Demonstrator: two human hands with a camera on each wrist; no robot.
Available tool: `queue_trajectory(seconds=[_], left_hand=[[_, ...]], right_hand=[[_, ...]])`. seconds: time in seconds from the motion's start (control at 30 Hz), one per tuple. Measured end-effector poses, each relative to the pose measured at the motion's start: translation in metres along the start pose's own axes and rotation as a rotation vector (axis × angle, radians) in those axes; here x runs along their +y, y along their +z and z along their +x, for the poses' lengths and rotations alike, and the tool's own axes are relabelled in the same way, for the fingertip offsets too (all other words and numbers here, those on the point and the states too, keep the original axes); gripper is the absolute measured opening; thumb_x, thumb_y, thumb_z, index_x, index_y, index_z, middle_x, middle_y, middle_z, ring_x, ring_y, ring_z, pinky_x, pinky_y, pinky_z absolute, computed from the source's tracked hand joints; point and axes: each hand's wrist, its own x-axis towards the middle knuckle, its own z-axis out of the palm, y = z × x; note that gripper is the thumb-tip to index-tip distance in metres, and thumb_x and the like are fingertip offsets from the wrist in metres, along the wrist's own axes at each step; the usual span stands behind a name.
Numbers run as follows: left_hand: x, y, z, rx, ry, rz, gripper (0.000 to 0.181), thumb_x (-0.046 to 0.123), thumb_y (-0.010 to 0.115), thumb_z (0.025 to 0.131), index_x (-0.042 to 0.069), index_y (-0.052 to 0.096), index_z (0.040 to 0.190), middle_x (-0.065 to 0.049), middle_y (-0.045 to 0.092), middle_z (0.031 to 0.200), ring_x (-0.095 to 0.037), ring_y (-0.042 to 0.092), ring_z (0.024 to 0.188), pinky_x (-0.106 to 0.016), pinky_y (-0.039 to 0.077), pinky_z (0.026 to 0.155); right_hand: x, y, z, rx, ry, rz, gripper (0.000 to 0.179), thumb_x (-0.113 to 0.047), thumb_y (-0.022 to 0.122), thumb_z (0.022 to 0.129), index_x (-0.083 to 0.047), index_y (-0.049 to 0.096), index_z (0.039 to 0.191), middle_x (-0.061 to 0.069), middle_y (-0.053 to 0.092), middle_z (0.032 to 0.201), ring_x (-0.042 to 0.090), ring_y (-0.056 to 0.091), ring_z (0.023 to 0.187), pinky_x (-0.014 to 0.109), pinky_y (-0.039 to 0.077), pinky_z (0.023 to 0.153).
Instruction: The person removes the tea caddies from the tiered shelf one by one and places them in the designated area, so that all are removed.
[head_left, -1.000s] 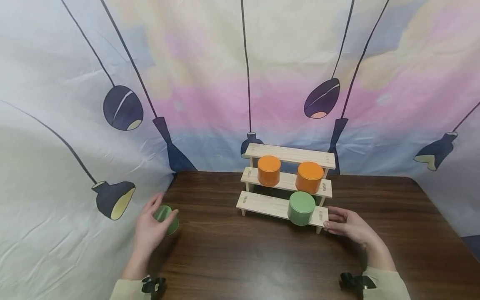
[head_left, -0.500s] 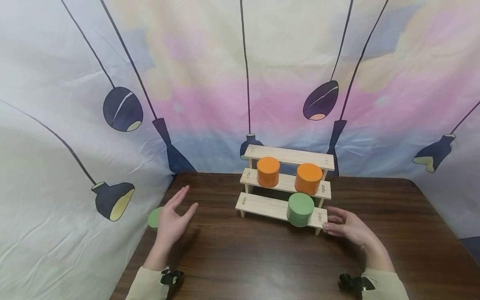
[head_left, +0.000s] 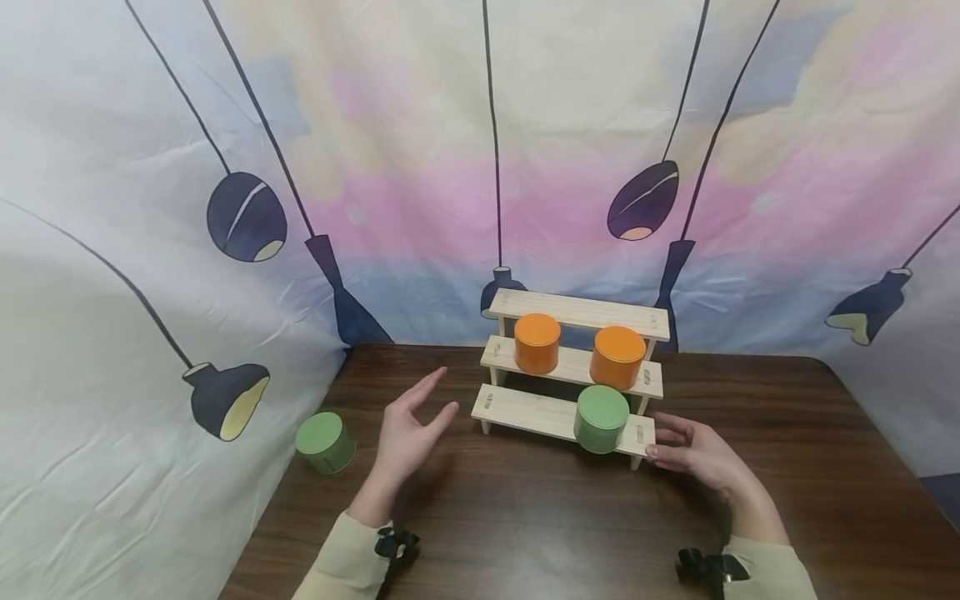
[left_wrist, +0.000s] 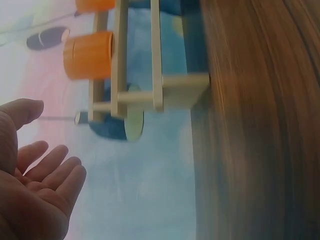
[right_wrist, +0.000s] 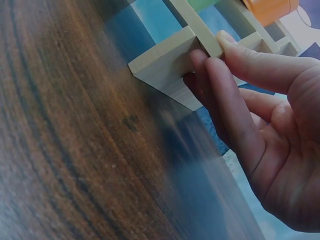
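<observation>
A three-tier wooden display stand (head_left: 525,410) stands toward the back of the table. My right hand (head_left: 705,452) pinches the right end of its lowest step between thumb and fingers, as the right wrist view also shows at the step's end (right_wrist: 205,35). One green tin (head_left: 602,421) sits on that lowest step, near the right end. On the middle step are two orange tins, one left (head_left: 537,346) and one right (head_left: 618,358). My left hand (head_left: 407,437) hovers left of the stand, fingers extended and holding nothing. Another green tin (head_left: 326,443) stands on the table farther left.
The dark wood table (head_left: 525,525) reaches back to a printed cloth (head_left: 420,208) with lamp drawings, which also hangs along the left side. The green tin on the left is close to the table's left edge. The stand's top step (head_left: 577,310) carries nothing.
My left hand has let go of the green tin at the left edge and moved right toward the stand. The right hand keeps its pinch on the lowest step.
</observation>
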Motion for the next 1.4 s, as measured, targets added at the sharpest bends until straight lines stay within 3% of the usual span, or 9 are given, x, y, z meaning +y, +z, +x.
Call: queue_trajectory(seconds=[0.17, 0.5, 0.73, 0.93, 1.13, 1.4], left_hand=[[0.009, 0.024, 0.002, -0.064, 0.009, -0.067, 0.054, 0.016, 0.082, 0.097, 0.01, 0.065, 0.149, -0.001, 0.064, 0.148, -0.022, 0.058, 0.141, -0.049, 0.044, 0.117], [0.037, 0.077, 0.002, -0.219, 0.016, -0.297, 0.06, 0.011, 0.081, 0.098, 0.004, 0.059, 0.153, -0.006, 0.063, 0.15, -0.024, 0.056, 0.142, -0.039, 0.047, 0.113], [0.055, 0.11, 0.002, -0.34, -0.01, -0.274, 0.066, 0.02, 0.082, 0.098, 0.007, 0.055, 0.156, -0.007, 0.057, 0.157, -0.023, 0.053, 0.145, -0.039, 0.044, 0.117], [0.067, 0.131, 0.003, -0.393, -0.007, -0.243, 0.073, 0.023, 0.086, 0.095, 0.008, 0.053, 0.158, -0.004, 0.053, 0.16, -0.019, 0.05, 0.146, -0.036, 0.043, 0.117], [0.074, 0.148, 0.005, -0.416, -0.009, -0.201, 0.084, 0.029, 0.087, 0.094, 0.004, 0.045, 0.162, -0.004, 0.049, 0.163, -0.022, 0.051, 0.146, -0.038, 0.044, 0.116], [0.081, 0.164, 0.007, -0.405, -0.041, -0.227, 0.087, 0.027, 0.089, 0.091, 0.002, 0.044, 0.162, -0.006, 0.048, 0.163, -0.016, 0.048, 0.147, -0.032, 0.042, 0.117]], right_hand=[[0.002, 0.0, 0.001, -0.003, -0.004, 0.003, 0.082, 0.0, 0.075, 0.099, 0.018, 0.024, 0.16, 0.04, 0.052, 0.147, 0.02, 0.073, 0.103, 0.037, 0.063, 0.089], [0.001, 0.0, -0.001, 0.014, -0.014, -0.027, 0.08, -0.002, 0.077, 0.098, 0.019, 0.029, 0.158, 0.041, 0.05, 0.148, 0.02, 0.074, 0.101, 0.038, 0.063, 0.087], [0.0, 0.0, -0.001, 0.02, -0.007, -0.04, 0.08, -0.006, 0.079, 0.097, 0.019, 0.033, 0.157, 0.041, 0.05, 0.148, 0.02, 0.075, 0.1, 0.038, 0.063, 0.087], [-0.001, 0.001, -0.001, 0.015, -0.006, -0.033, 0.08, -0.005, 0.08, 0.097, 0.018, 0.034, 0.157, 0.04, 0.052, 0.148, 0.021, 0.075, 0.1, 0.038, 0.063, 0.087], [-0.001, 0.001, -0.001, 0.013, -0.013, -0.04, 0.079, -0.004, 0.079, 0.097, 0.019, 0.034, 0.157, 0.039, 0.054, 0.146, 0.021, 0.074, 0.101, 0.037, 0.063, 0.087], [0.0, 0.001, -0.001, 0.013, -0.01, -0.049, 0.079, -0.005, 0.079, 0.097, 0.019, 0.033, 0.157, 0.039, 0.055, 0.145, 0.021, 0.074, 0.101, 0.038, 0.063, 0.087]])
